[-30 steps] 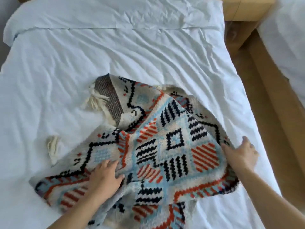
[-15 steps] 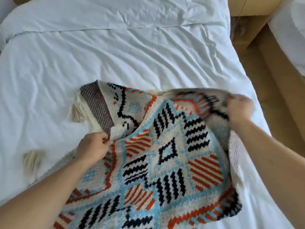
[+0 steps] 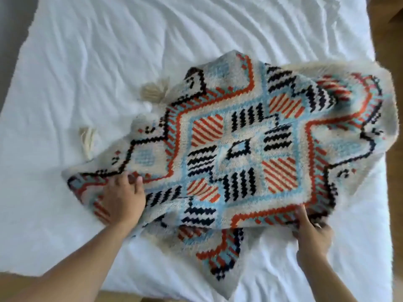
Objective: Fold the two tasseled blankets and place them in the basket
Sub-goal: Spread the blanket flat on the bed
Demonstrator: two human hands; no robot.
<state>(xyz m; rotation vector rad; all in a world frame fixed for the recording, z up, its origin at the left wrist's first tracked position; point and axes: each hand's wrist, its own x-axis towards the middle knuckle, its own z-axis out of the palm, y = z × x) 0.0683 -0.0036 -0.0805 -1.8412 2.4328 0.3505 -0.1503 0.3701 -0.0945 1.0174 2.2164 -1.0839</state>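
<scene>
A patterned tasseled blanket [image 3: 235, 144] in cream, light blue, orange and black lies spread and rumpled across the white bed [image 3: 109, 51]. Cream tassels [image 3: 154, 90] stick out at its left edge, and another tassel [image 3: 88, 140] lies further left. My left hand [image 3: 122, 199] rests palm down on the blanket's near-left part, fingers together. My right hand [image 3: 311, 232] pinches the blanket's near-right edge between thumb and fingers. A lower layer of the blanket [image 3: 224, 253] pokes out toward me. No basket and no second blanket are in view.
The bed's wrinkled white sheet fills most of the view. A brown wooden floor strip [image 3: 394, 192] runs along the bed's right side, and wood shows at the near edge [image 3: 152, 298]. A grey floor patch [image 3: 13, 40] lies at the upper left.
The blanket has been pulled open and spread flatter; its turned-over dark underside no longer shows. Both hands moved from the blanket's far corners to its near edge. The view shifted closer over the bed.
</scene>
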